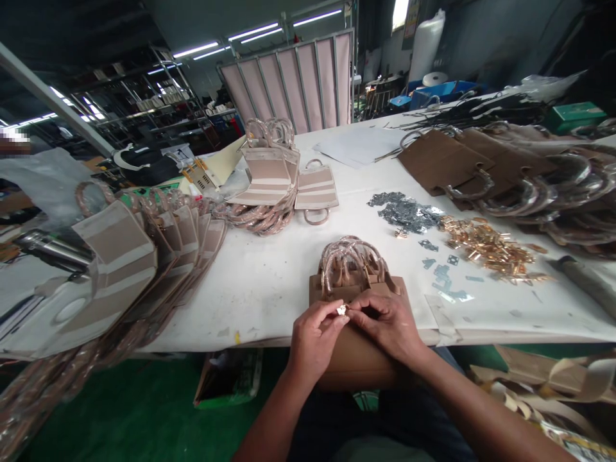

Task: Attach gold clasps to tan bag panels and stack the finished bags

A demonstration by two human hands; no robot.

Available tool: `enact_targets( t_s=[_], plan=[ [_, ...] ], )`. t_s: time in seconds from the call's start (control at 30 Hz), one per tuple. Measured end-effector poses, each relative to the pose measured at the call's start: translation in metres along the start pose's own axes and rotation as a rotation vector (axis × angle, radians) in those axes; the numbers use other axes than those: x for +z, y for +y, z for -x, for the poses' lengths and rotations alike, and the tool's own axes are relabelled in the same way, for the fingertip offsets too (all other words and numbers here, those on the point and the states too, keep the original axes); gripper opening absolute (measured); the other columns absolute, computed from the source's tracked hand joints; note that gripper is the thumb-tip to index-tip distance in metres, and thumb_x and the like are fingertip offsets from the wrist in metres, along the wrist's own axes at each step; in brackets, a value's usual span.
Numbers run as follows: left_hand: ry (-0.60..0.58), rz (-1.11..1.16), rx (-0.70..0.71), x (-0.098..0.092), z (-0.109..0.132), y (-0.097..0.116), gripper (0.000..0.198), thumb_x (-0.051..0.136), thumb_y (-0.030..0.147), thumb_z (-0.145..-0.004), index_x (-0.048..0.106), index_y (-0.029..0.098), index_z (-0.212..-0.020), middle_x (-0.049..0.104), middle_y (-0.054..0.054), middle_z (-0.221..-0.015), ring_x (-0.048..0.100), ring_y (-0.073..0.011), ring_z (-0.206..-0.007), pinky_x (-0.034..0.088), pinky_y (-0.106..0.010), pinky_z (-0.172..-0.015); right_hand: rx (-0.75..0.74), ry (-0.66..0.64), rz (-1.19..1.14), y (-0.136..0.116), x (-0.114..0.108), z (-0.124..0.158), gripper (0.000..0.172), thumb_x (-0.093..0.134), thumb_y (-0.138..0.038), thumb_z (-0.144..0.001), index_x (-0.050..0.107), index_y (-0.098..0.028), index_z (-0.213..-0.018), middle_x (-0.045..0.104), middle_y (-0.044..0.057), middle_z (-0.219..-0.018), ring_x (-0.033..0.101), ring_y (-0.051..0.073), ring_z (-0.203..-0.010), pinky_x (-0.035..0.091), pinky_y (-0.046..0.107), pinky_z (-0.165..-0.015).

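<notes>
My left hand (314, 337) pinches a small shiny metal fitting (342, 310) between thumb and fingertips. Close against it, my right hand (387, 326) is closed in a pinch too; whatever its fingertips hold is too small to make out. Both hands are over a brown handbag panel (366, 359) that hangs over the table's front edge toward my lap. Behind the hands stand several plastic-wrapped bag handles (353, 260). To the right lie a heap of gold-coloured metal fittings (491, 250) and a pile of thin grey metal plates (407, 212), some of them scattered singly.
On the white table (250, 289), beige bag panels with wrapped handles (115, 250) fan out at left, with another stack (269, 173) farther back. Brown bag panels (443, 160) pile up at right. White paper sheets (359, 146) and a green box (575, 117) lie toward the back.
</notes>
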State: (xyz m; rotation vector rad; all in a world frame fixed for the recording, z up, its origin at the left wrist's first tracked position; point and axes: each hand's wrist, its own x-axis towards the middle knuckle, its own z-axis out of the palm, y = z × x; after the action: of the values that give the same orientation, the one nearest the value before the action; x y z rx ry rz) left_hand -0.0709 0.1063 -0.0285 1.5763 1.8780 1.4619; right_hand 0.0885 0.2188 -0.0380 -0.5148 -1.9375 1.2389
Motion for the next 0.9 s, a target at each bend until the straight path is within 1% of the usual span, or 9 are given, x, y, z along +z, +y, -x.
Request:
enact_targets(
  t_s=[0.13,0.2,0.33,0.43,0.6,0.77,0.83,0.9],
  plan=[
    [-0.042,-0.056,0.085,-0.006,-0.002,-0.002,0.015,0.073,0.023,-0.094,0.078,0.024,-0.108,0.077,-0.004,-0.095,0.073,-0.0160,-0.085,0.058,-0.026,-0.080,0.028,-0.051,-0.033,0.001,-0.001,-0.001,0.011,0.070,-0.026,-0.099,0.074,-0.023,-0.088,0.072,0.000,-0.086,0.068,0.017,-0.081,0.050,0.028,-0.075],
    [-0.056,-0.071,0.078,-0.007,-0.003,-0.002,0.013,0.072,0.027,-0.095,0.078,0.024,-0.106,0.077,-0.005,-0.094,0.072,-0.0166,-0.083,0.058,-0.027,-0.078,0.037,-0.082,-0.044,0.002,-0.003,-0.001,0.012,0.070,-0.028,-0.099,0.074,-0.023,-0.089,0.072,0.001,-0.087,0.068,0.018,-0.082,0.050,0.028,-0.076],
    [-0.052,-0.055,-0.008,-0.006,-0.003,0.001,0.012,0.074,0.030,-0.094,0.079,0.023,-0.102,0.075,-0.005,-0.094,0.071,-0.0157,-0.080,0.055,-0.024,-0.069,0.051,-0.116,-0.059,0.003,-0.007,-0.002,0.018,0.071,-0.037,-0.100,0.073,-0.022,-0.089,0.072,0.002,-0.088,0.067,0.020,-0.082,0.050,0.030,-0.075],
    [-0.057,0.000,-0.102,-0.003,-0.001,0.004,0.013,0.074,0.032,-0.093,0.079,0.022,-0.100,0.075,-0.005,-0.095,0.069,-0.0143,-0.077,0.054,-0.022,-0.065,0.044,-0.137,-0.088,0.004,-0.009,-0.002,0.021,0.070,-0.040,-0.100,0.072,-0.022,-0.090,0.071,0.003,-0.088,0.066,0.019,-0.082,0.050,0.030,-0.075],
    [-0.078,0.102,-0.272,0.004,0.004,0.004,0.024,0.073,0.040,-0.093,0.078,0.020,-0.104,0.074,-0.006,-0.098,0.066,-0.0135,-0.070,0.056,-0.023,-0.061,-0.024,-0.162,-0.164,0.003,-0.012,-0.003,0.018,0.068,-0.039,-0.102,0.074,-0.023,-0.096,0.070,0.004,-0.091,0.066,0.021,-0.085,0.051,0.032,-0.077],
    [-0.083,0.266,-0.400,0.008,0.007,0.007,0.033,0.073,0.047,-0.092,0.077,0.018,-0.108,0.072,-0.008,-0.103,0.068,-0.0155,-0.074,0.059,-0.023,-0.057,-0.064,-0.133,-0.192,0.001,-0.012,-0.002,0.017,0.067,-0.037,-0.103,0.075,-0.025,-0.096,0.070,0.004,-0.092,0.066,0.021,-0.088,0.052,0.034,-0.083],
    [-0.067,0.301,-0.425,0.009,0.007,0.009,0.035,0.073,0.047,-0.091,0.076,0.018,-0.109,0.072,-0.007,-0.103,0.068,-0.0151,-0.074,0.059,-0.022,-0.056,-0.043,-0.129,-0.200,0.001,-0.012,0.000,0.019,0.067,-0.039,-0.102,0.076,-0.024,-0.094,0.071,0.005,-0.092,0.067,0.022,-0.089,0.053,0.034,-0.083],
    [-0.036,0.316,-0.411,0.010,0.006,0.012,0.034,0.073,0.047,-0.092,0.077,0.018,-0.110,0.071,-0.007,-0.104,0.068,-0.0145,-0.075,0.058,-0.021,-0.057,0.026,-0.130,-0.235,0.003,-0.011,0.001,0.019,0.070,-0.041,-0.101,0.076,-0.023,-0.096,0.073,0.005,-0.093,0.068,0.022,-0.089,0.054,0.034,-0.083]
  ],
)
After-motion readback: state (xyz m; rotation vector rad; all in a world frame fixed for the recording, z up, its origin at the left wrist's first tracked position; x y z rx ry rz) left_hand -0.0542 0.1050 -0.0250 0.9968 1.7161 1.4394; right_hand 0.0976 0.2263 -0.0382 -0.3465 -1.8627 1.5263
